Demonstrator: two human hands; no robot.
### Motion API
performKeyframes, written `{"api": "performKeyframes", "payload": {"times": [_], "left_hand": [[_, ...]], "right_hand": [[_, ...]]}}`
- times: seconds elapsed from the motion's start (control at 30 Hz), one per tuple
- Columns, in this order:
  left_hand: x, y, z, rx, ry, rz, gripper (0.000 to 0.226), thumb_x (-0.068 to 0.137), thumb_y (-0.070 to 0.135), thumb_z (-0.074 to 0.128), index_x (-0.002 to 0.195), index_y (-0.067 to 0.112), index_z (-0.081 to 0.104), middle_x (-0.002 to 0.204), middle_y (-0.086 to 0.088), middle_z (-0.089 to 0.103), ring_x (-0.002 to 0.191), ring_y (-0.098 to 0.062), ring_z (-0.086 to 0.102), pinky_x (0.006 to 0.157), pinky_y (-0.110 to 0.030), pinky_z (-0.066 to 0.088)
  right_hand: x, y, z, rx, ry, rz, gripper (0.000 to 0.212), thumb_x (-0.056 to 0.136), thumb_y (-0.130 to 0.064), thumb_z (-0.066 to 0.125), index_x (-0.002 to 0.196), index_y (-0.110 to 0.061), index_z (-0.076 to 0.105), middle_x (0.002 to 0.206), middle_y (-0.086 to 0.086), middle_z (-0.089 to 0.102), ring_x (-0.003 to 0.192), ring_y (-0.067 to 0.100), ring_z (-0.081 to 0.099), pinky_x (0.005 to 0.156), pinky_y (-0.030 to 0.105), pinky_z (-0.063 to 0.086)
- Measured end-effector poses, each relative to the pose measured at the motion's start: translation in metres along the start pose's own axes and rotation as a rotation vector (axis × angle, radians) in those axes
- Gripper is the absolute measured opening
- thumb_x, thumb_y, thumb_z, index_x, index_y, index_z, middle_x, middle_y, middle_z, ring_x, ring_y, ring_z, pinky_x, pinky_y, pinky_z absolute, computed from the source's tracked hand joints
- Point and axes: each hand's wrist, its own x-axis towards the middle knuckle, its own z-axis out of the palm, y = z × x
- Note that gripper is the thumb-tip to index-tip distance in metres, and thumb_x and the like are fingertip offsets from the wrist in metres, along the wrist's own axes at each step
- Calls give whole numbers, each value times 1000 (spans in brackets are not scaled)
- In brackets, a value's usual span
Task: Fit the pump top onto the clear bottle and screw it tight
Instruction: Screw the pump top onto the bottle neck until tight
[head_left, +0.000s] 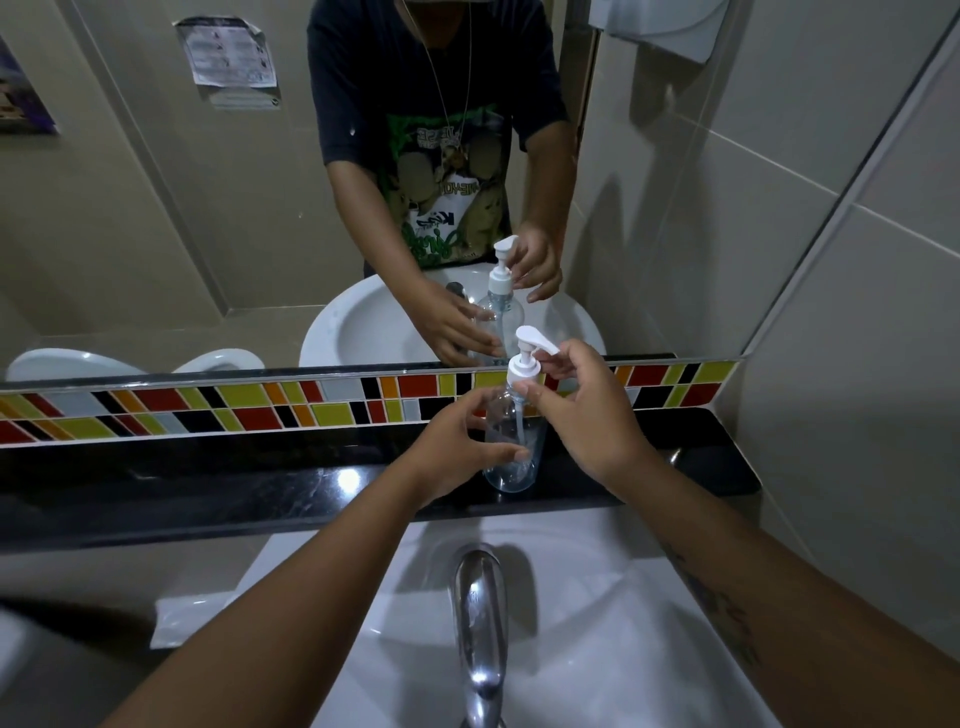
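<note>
A: Bottle's orientation?
B: Clear bottle (511, 447) stands upright on the black worktop (260, 483) behind the sink (597, 623), long axis vertical. Pump top (527, 358) sits on its neck, spout pointing right, twd the wall.

A: Looks?
B: See-through plastic, white pump, dip tube visible inside.

A: Hands?
B: Left hand (467, 452) wraps the bottle's body, fingers curled round. Right hand (587, 410) pinches the pump collar w/ thumb and fingertips.

A: Anything unclear?
B: Threads hidden under the collar; can't tell how far it's seated. Mirror (208, 208) repeats the scene.
</note>
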Motion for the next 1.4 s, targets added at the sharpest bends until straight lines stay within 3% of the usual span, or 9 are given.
{"api": "performKeyframes", "payload": {"times": [0.1, 0.2, 0.4, 0.53, 0.8, 0.97, 1.13, 1.3, 1.4], "left_hand": [[1, 4, -4, 29, -34, -12, 72, 76, 20, 87, 138, 32, 53, 135, 1, 62, 127, -22, 55, 99, -51, 54], [-1, 4, -2, 20, -29, -15, 69, 77, 19, 87, 137, 31, 54, 131, 2, 63, 125, -21, 57, 98, -47, 55], [-7, -5, 12, -13, 114, 17, 69, 76, 17, 88, 135, 32, 55, 126, 8, 64, 118, -11, 58, 89, -34, 57], [-7, -6, 14, -51, 144, 9, 66, 75, 17, 89, 132, 31, 58, 123, 8, 64, 115, -12, 59, 83, -30, 57], [-6, -1, 5, -47, 68, -19, 65, 74, 19, 89, 130, 32, 58, 124, 6, 65, 118, -16, 59, 92, -41, 58], [-9, -1, 8, -48, 87, 2, 63, 75, 17, 88, 129, 26, 58, 124, 8, 63, 117, -15, 58, 85, -33, 57], [-8, 0, 8, -46, 84, -4, 70, 76, 15, 87, 136, 28, 54, 130, 4, 61, 119, -17, 58, 94, -42, 57], [-7, 0, 6, -49, 70, -5, 63, 76, 15, 87, 130, 26, 56, 124, 7, 63, 115, -14, 58, 89, -36, 57], [-7, -1, 7, -44, 78, 14, 62, 76, 15, 87, 129, 25, 57, 123, 6, 64, 112, -8, 58, 81, -26, 55]], "right_hand": [[5, -4, -10, -6, -168, -3, 47, 88, -23, 68, 131, -26, 50, 115, -20, 56, 106, -10, 50, 82, 7, 39], [7, -4, -15, -7, -258, 32, 36, 93, -27, 60, 129, -31, 56, 102, -31, 57, 91, -26, 48, 69, -1, 35], [5, -2, -3, 35, -100, 27, 21, 87, -23, 69, 108, -23, 63, 104, -13, 64, 95, -9, 56, 69, 4, 41], [9, -8, 5, 3, -54, 43, 24, 82, -20, 75, 101, -16, 59, 102, 1, 63, 90, 10, 59, 76, 24, 50], [13, -10, -16, 31, -357, 82, 28, 93, -28, 60, 120, -32, 61, 112, -18, 65, 101, -6, 56, 82, 18, 42], [11, -6, 0, 58, -134, 101, 23, 85, -24, 71, 107, -23, 63, 105, -8, 66, 95, 1, 58, 70, 15, 40], [11, -6, 9, 44, -23, 94, 42, 72, -29, 83, 102, -16, 56, 103, -1, 62, 92, 8, 59, 70, 21, 48], [12, 1, -12, 93, -309, 130, 47, 83, -32, 72, 127, -37, 55, 109, -34, 55, 97, -19, 47, 74, 8, 35], [12, 7, -15, 124, -349, 139, 44, 89, -28, 66, 131, -36, 53, 120, -23, 57, 105, -14, 48, 80, 11, 37]]}}
